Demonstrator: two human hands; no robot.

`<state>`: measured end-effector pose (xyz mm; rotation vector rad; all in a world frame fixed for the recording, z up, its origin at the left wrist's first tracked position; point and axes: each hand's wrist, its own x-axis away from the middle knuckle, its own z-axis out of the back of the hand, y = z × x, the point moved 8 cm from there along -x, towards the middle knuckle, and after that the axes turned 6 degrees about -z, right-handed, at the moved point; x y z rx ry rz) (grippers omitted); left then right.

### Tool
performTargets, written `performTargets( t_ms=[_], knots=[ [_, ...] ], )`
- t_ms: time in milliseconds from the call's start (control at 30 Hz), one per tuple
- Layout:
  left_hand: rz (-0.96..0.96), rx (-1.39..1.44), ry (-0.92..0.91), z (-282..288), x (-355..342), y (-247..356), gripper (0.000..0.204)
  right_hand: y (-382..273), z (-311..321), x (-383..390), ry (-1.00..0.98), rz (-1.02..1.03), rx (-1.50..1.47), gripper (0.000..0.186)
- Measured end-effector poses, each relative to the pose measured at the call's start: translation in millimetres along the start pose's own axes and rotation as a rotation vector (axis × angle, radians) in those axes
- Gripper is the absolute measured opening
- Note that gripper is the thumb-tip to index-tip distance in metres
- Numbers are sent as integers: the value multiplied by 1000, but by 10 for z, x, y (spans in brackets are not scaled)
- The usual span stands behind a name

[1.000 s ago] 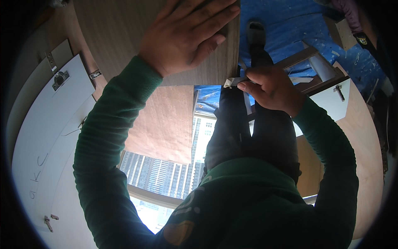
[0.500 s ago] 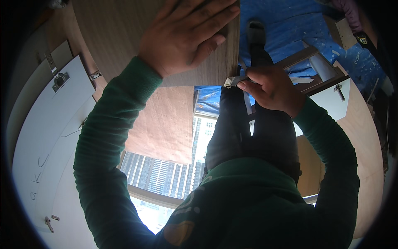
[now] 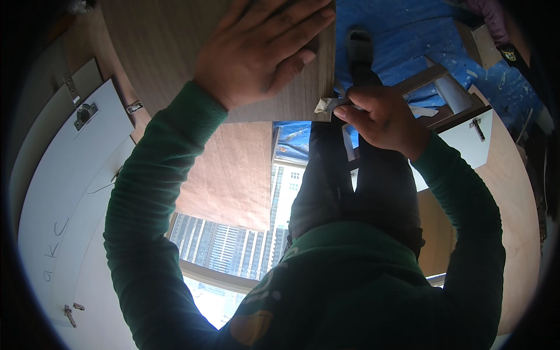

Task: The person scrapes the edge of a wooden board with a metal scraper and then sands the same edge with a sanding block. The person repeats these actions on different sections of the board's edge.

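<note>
My left hand (image 3: pixel 256 55) lies flat with its fingers stretched over a brown wood-grain board (image 3: pixel 157 58). In my right hand (image 3: pixel 391 119) is a small flat metal tool, a scraper-like blade (image 3: pixel 329 105), gripped between thumb and fingers. The blade's pale, worn-looking end meets the board's near right corner. Most of the tool's handle is hidden in my fist, so its exact kind cannot be made out.
White cabinet doors (image 3: pixel 70 175) with metal hinges stand at the left. A reddish plywood sheet (image 3: pixel 227 175) lies below the board. On the right are a dark wooden frame (image 3: pixel 417 81) and a pale wood panel (image 3: pixel 513 204). Blue sheeting (image 3: pixel 402 35) covers the floor; another person's sleeve (image 3: pixel 493 20) shows.
My right hand and the blade have shifted slightly, the blade moving a little up along the board's right edge near the corner. My left hand stays pressed on the board.
</note>
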<state>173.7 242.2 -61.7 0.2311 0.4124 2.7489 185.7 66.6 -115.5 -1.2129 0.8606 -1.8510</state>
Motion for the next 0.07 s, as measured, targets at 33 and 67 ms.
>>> performTargets(
  t_ms=[33,67],
  knots=[
    [-2,-1,4,-6,-1,2,54,-18,-51,47,-18,45,51,32],
    [-3,-3,8,-18,-2,5,54,35,-116,79,-57,3,22,34]
  ],
)
